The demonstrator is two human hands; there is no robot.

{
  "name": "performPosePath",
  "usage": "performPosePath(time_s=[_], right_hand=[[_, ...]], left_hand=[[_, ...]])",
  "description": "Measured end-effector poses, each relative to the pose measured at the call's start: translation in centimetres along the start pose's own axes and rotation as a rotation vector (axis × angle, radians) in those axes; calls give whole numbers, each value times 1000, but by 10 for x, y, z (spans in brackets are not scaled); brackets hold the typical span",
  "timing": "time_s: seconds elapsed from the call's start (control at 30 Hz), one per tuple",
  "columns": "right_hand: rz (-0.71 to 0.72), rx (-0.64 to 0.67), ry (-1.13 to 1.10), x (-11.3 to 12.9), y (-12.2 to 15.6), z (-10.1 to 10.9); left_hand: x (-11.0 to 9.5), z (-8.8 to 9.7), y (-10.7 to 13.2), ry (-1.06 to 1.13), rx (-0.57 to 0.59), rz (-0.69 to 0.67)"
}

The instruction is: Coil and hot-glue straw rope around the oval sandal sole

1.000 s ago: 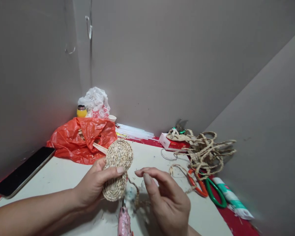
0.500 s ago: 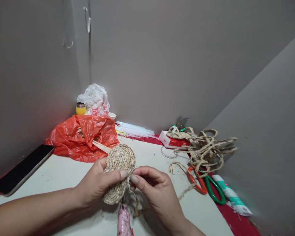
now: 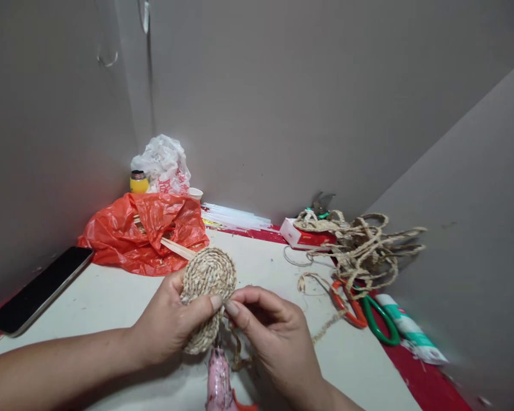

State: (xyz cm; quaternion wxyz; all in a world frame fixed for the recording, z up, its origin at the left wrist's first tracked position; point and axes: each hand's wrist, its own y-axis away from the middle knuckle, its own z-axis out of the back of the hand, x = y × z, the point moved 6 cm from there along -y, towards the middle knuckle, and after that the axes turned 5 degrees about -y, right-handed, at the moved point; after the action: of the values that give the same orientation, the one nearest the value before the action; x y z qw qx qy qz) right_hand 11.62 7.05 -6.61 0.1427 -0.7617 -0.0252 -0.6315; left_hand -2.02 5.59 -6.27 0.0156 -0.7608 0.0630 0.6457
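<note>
A coiled piece of braided straw [image 3: 209, 274], made of two round spirals one above the other, is gripped by my left hand [image 3: 171, 325], its thumb lying across the front. My right hand [image 3: 274, 325] pinches the right edge where the spirals meet, thumb against forefinger. From that spot a loose braid end [image 3: 239, 354] hangs down beside my right fingers. Just below the coil stands a pink glue gun [image 3: 219, 379] with an orange trigger, its nozzle close under the straw. I cannot tell whether the nozzle touches it.
A red plastic bag [image 3: 124, 234] with thin sticks lies at the back left, a phone [image 3: 40, 291] at the left edge. Glue sticks [image 3: 235, 217] lie along the back. To the right are tangled braid [image 3: 368, 245], orange-and-green-handled scissors [image 3: 379, 322] and a white-green tube [image 3: 411, 331].
The view has shifted slightly, so the background sits a little higher. Both hands keep their hold on the coil, which has turned slightly.
</note>
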Motion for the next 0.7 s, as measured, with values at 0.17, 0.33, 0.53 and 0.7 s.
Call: performPosePath(time_s=[0.17,0.33,0.53,0.7], right_hand=[[15,-17,6,1,3,-1],[16,-23,24,1,1,2],[-12,-76,-20,2,-9,10],[-14,-52,31,2,-11,8]], left_hand=[[1,-3,3,12,-13,-2],[1,-3,-1,58,-5,-2],[4,-3,-10,185,40,40],[8,4,-12,253,3,45]])
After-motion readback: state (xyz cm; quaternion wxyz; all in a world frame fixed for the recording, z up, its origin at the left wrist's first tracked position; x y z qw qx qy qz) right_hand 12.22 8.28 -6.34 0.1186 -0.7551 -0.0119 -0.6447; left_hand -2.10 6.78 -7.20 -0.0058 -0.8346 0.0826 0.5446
